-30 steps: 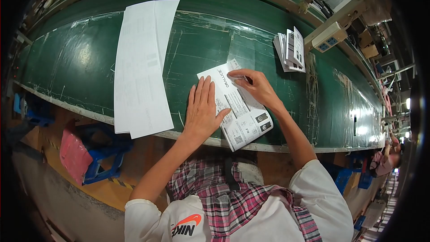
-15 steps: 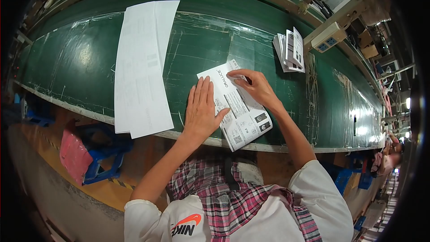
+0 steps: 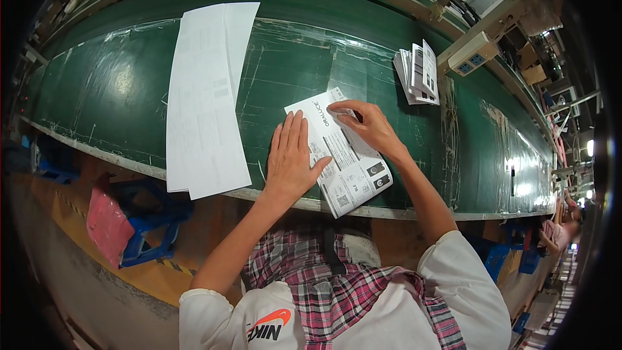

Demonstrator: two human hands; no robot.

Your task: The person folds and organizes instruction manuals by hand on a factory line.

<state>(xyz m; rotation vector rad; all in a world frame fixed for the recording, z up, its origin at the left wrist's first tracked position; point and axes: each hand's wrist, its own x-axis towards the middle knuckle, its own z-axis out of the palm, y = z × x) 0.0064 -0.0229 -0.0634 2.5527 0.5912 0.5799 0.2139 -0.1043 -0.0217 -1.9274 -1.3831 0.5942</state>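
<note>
A printed instruction leaflet (image 3: 337, 149) with black text and small pictures lies aslant on the green worktop, its lower end reaching the front edge. My left hand (image 3: 290, 159) rests flat along its left side, fingers stretched out and thumb spread over the print. At the leaflet's upper right edge, my right hand (image 3: 370, 126) has its fingers bent and its fingertips closed on the paper. Left of my hands lies a pile of long white sheets (image 3: 204, 100), slightly fanned. Several folded leaflets (image 3: 418, 74) stand in a loose bundle at the back right.
The green worktop (image 3: 129, 91) has taped, scuffed seams. A socket box (image 3: 473, 55) is fixed to the frame at the right rear. Below the left edge stands a blue stool (image 3: 152, 233) with a pink cover (image 3: 107, 227). Another person (image 3: 558, 230) is far right.
Both hands and the leaflet stay almost in place. The view has shifted very slightly, and the person far right has moved a little.
</note>
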